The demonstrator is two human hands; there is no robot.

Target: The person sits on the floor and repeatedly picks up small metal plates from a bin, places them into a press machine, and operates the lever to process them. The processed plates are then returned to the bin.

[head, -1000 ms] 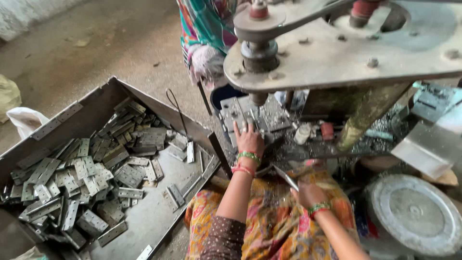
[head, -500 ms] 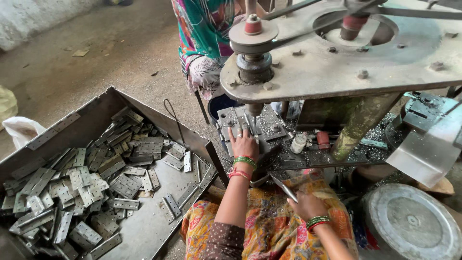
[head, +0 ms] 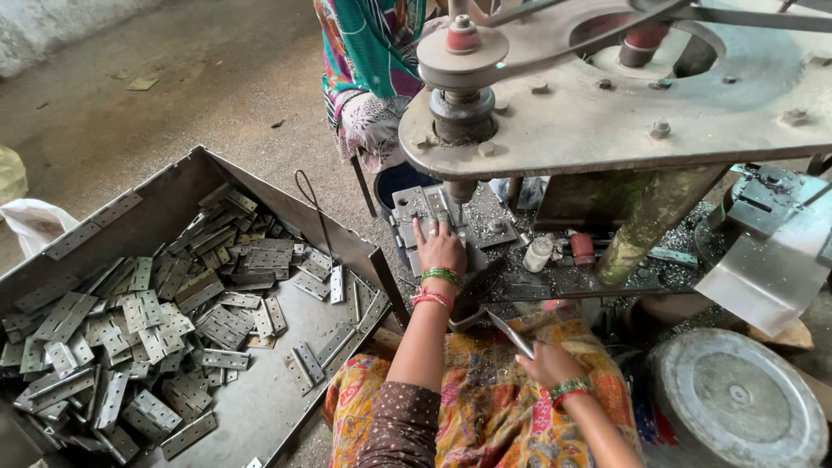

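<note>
The left hand [head: 440,247] presses flat, fingers spread, on a metal plate [head: 414,217] under the drill spindle [head: 459,189]. The right hand [head: 548,362] grips 1 metal hinge [head: 510,334].

One metal tray [head: 260,407] holds a heap of flat drilled hinge plates [head: 130,321], too many and too overlapped to count exactly, several dozen at least. Two hands of the person show, the left hand [head: 440,247] and the right hand [head: 548,364], each wrist with a stack of green and red bangles, and the right hand grips one hinge plate [head: 511,334]. There is one drilling machine [head: 624,95], one round metal lid [head: 737,399], two small cylinders [head: 559,251] on the worktop, one white sack [head: 30,221], and one other person [head: 368,61].
</note>
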